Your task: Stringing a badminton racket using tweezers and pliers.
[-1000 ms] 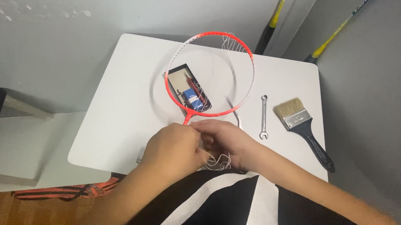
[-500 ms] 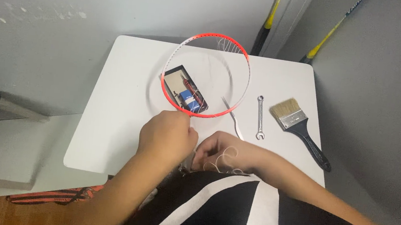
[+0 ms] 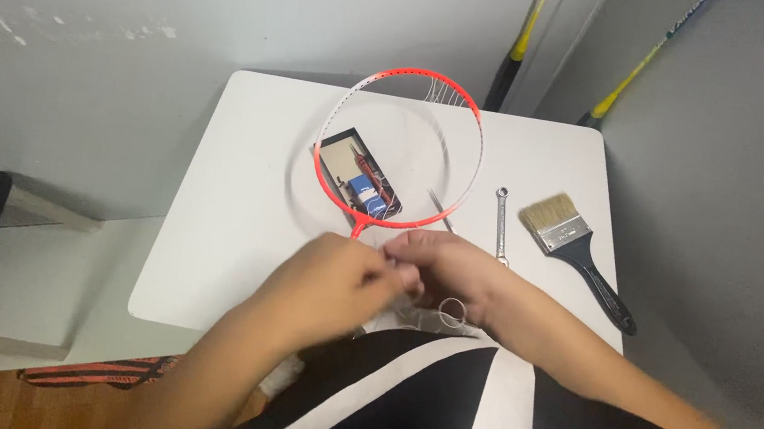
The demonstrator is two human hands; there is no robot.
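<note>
A red and white badminton racket [image 3: 475, 163] lies on the white table [image 3: 228, 216], its hoop nearly bare with a few white strings left at the top. My two hands meet just below its throat. My left hand [image 3: 328, 280] covers the shaft, fingers pinched against those of my right hand. My right hand [image 3: 454, 269] is closed on loose white string [image 3: 452, 311], which curls in loops beneath it at the table's near edge. Where the shaft runs under my hands is hidden.
A small open black box [image 3: 357, 183] with red and blue items lies inside the hoop. To the right lie a thin wrench [image 3: 501, 220] and a black-handled paintbrush [image 3: 577, 248]. Yellow and black poles [image 3: 520, 40] lean at the back. An orange strap [image 3: 101, 369] lies on the floor.
My right hand moved up from the table's near edge to meet my left hand below the racket throat. The string loops followed it. The racket stays in place.
</note>
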